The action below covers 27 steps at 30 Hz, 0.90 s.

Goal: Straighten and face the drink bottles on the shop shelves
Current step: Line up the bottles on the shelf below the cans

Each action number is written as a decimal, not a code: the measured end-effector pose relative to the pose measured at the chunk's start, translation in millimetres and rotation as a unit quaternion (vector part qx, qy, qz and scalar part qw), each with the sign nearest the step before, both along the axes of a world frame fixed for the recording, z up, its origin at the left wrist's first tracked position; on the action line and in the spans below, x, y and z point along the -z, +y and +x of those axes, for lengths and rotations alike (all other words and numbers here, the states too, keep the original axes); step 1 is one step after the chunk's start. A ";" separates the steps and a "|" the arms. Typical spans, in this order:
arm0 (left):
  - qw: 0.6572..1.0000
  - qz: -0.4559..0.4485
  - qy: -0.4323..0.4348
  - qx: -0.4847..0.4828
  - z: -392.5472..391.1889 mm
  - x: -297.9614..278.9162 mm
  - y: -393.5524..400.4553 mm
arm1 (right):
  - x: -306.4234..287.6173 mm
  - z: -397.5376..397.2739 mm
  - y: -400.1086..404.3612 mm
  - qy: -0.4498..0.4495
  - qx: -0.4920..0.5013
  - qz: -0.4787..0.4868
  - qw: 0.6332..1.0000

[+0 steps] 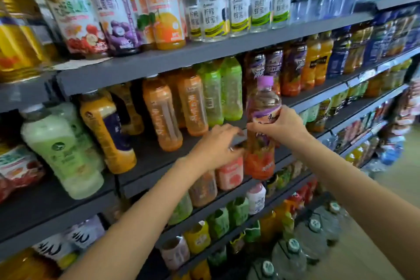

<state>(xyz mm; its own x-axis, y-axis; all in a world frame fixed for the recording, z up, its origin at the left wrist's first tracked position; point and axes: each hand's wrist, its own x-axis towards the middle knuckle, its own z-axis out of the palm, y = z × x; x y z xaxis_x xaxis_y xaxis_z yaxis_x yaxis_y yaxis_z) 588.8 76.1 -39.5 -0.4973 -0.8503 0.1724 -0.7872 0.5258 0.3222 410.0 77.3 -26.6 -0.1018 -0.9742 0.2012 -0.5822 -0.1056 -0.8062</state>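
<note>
Purple-capped, the bottle (261,127) stood upright at the front edge of the middle shelf (159,161), the right hand (280,127) curled round its waist and nearer, while the left hand (218,143), fingers loosely straight, touched its left side.

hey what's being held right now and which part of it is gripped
The right hand grips the purple-capped bottle around its middle, at the label. The left hand reaches toward it with relaxed fingers, holding nothing.
</note>
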 end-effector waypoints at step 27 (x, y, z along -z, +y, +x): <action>0.947 0.016 -0.161 -0.277 -136.9 42.8 -119.9 | 7.5 -97.8 -198.2 -0.099 0.018 -0.147 0.984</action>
<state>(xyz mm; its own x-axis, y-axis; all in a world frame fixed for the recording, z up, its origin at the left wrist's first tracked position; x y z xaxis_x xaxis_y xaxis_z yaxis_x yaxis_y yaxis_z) 451.9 -43.9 -82.2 0.0039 -0.9984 0.0567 -0.9996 -0.0024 0.0267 312.1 -121.0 -34.1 -0.2002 -0.8716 0.4474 -0.4244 -0.3344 -0.8415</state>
